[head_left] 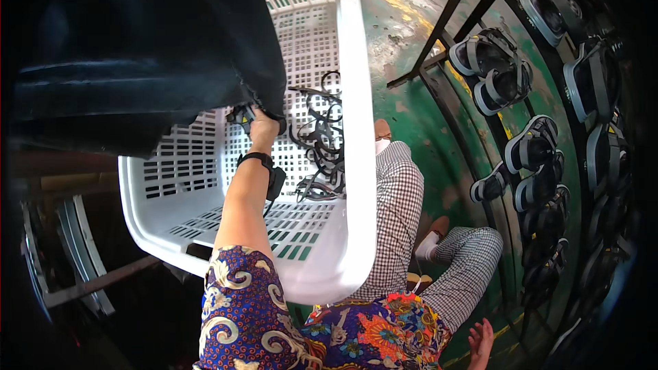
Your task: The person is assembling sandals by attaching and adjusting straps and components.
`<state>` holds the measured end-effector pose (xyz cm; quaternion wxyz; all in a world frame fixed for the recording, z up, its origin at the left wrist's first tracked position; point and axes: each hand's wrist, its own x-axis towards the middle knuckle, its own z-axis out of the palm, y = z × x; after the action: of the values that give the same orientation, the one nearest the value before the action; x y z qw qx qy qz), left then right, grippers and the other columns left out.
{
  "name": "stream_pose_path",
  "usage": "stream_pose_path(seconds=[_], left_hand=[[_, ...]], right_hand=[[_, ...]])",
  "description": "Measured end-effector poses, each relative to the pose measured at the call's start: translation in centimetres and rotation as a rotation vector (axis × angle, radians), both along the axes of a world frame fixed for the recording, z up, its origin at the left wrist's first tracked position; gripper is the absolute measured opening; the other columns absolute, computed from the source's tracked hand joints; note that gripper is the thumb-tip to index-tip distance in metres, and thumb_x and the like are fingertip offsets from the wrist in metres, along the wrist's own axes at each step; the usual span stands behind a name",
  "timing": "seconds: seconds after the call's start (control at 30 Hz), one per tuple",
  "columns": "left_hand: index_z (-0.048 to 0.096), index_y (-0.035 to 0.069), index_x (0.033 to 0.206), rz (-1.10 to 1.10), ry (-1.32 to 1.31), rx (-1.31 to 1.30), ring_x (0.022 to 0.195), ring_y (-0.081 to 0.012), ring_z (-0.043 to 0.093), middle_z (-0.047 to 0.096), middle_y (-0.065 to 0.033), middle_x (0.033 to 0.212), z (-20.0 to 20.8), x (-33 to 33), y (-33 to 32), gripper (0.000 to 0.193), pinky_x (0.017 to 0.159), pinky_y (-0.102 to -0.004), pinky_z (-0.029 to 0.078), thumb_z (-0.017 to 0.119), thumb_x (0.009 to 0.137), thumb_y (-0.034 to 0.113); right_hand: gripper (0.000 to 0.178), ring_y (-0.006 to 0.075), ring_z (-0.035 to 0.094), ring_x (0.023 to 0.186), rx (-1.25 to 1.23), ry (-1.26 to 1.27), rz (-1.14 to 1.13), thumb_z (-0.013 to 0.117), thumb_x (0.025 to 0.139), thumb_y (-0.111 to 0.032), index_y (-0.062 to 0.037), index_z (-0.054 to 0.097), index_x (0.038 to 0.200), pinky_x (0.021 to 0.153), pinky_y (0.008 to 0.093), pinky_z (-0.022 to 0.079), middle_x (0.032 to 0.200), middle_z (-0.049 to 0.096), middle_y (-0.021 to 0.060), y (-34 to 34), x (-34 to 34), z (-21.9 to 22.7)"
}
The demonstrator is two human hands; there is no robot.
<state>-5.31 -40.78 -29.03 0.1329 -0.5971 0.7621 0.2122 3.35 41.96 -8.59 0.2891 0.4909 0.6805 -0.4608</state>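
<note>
My left arm reaches into a white plastic basket. There my left hand is closed around a black sandal with a small yellow mark, just under the edge of a large black sheet-like cover. The cover hides part of the sandal and some of my fingers. Beside the hand, a tangle of dark straps lies in the basket. At the lower right edge my right hand hangs apart from everything, its fingers loosely bent and spread, holding nothing.
On the right, a dark metal rack carries several black sandals with grey soles. My legs in checked trousers are right of the basket. A metal frame stands at the lower left. The green floor is worn.
</note>
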Motion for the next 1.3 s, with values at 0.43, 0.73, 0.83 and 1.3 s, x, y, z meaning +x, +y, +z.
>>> stream_pose_path(seconds=[0.43,0.73,0.83,1.3], left_hand=[[0.061,0.012,0.105,0.347,0.446,0.315,0.068,-0.0181,0.052,0.059,-0.0049,0.088,20.5,3.3,-0.2,0.037,0.064,-0.0336,0.043,0.06,0.074,0.03],[0.054,0.001,0.124,-0.374,1.151,0.046,0.095,-0.0095,0.052,0.055,-0.0062,0.115,38.2,11.7,19.1,0.053,0.086,-0.0225,0.039,0.061,0.072,0.014],[0.058,0.001,0.115,-1.004,0.87,-0.745,0.07,-0.0232,0.054,0.059,-0.0095,0.089,41.1,11.9,28.5,0.055,0.068,-0.0351,0.04,0.062,0.061,0.01],[0.061,0.015,0.115,-1.805,1.129,-0.137,0.085,-0.0198,0.052,0.053,-0.0063,0.1,31.1,8.7,50.0,0.048,0.07,-0.0324,0.043,0.064,0.068,0.021]], right_hand=[[0.031,0.01,0.06,0.074,-0.237,0.501,0.25,0.053,0.093,-0.016,-0.0044,0.051,0.122,0.057,0.0191,0.045,0.094,0.06,0.0053,-11.2,-8.6,0.5],[0.029,0.0152,0.062,0.078,-0.796,0.665,0.671,0.053,0.087,-0.008,-0.0014,0.055,0.115,0.064,0.0242,0.049,0.093,0.062,0.0082,-22.2,-8.5,6.1],[0.048,0.0218,0.06,0.099,-1.199,0.572,0.732,0.057,0.085,-0.015,-0.0025,0.044,0.129,0.078,0.0288,0.05,0.11,0.059,0.013,-25.3,-7.6,8.1],[0.061,0.0272,0.056,0.11,-1.468,0.562,0.136,0.064,0.077,-0.025,0.0047,0.045,0.127,0.098,0.0363,0.044,0.124,0.054,0.0174,-16.0,-4.7,3.7]])
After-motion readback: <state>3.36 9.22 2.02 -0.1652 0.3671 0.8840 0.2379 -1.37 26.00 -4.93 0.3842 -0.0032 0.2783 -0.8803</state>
